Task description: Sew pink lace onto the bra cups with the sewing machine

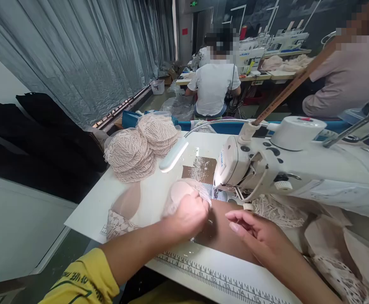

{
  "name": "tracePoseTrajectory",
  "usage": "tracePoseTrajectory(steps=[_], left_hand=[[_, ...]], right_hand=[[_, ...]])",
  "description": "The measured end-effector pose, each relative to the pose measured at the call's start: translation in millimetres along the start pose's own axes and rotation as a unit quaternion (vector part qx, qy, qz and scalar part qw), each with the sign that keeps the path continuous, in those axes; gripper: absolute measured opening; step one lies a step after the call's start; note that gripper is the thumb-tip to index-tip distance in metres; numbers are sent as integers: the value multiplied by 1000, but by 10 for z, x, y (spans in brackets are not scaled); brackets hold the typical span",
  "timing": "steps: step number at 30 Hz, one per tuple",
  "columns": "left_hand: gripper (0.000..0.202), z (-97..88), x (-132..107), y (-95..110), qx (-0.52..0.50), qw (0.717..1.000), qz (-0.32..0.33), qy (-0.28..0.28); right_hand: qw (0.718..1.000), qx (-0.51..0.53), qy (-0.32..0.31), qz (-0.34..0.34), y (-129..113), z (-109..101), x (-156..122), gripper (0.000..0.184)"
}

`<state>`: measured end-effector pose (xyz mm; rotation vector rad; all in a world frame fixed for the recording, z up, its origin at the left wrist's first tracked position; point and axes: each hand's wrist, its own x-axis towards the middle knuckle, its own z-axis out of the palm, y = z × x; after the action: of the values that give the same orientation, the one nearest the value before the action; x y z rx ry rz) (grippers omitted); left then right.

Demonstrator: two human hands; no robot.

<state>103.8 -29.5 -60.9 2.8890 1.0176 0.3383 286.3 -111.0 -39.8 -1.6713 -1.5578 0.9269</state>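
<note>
My left hand (189, 214) is closed, its fingers curled on the edge of a pale lace cup piece (178, 191) beside the needle area of a white sewing machine (231, 162). Part of the piece is hidden under the hand. To the right, my right hand (254, 231) hovers over a brown panel (224, 236), thumb and fingers apart, with nothing visible between them. A beige mesh piece with lace (128, 202) lies on the table to the left of my left forearm.
Two stacks of lace cups (129, 156) stand at the table's back left. A lamp on a bendable neck (174, 154) reaches over the white table (91, 211). More lace fabric (276, 211) lies right, under the machine arm. A person in white (214, 86) sits beyond; another is at right.
</note>
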Motion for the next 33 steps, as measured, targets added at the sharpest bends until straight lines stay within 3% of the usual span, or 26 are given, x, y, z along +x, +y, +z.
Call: tracePoseTrajectory(steps=[2, 5, 8, 10, 13, 16, 22, 33], left_hand=[[21, 137, 56, 166, 16, 998, 42, -34], [23, 92, 25, 238, 8, 998, 52, -47], [31, -127, -36, 110, -115, 990, 29, -82], [34, -248, -62, 3, -225, 966, 32, -122], [21, -272, -80, -73, -262, 960, 31, -96], [23, -140, -81, -62, -176, 983, 50, -35], [29, 100, 4, -151, -108, 989, 97, 8], [33, 206, 252, -358, -97, 986, 131, 22]], right_hand=[[996, -80, -23, -36, 18, 53, 86, 28], [973, -202, -32, -108, 88, 168, 140, 31], [936, -310, -12, -164, 191, 298, 117, 30], [913, -358, 16, -192, 256, 364, 94, 29], [890, -398, 45, -219, 302, 404, 79, 41], [878, -425, 46, -216, 272, 393, 83, 48], [871, -449, 38, -195, 232, 394, 164, 53], [870, -469, 68, -132, 230, 418, 323, 50]])
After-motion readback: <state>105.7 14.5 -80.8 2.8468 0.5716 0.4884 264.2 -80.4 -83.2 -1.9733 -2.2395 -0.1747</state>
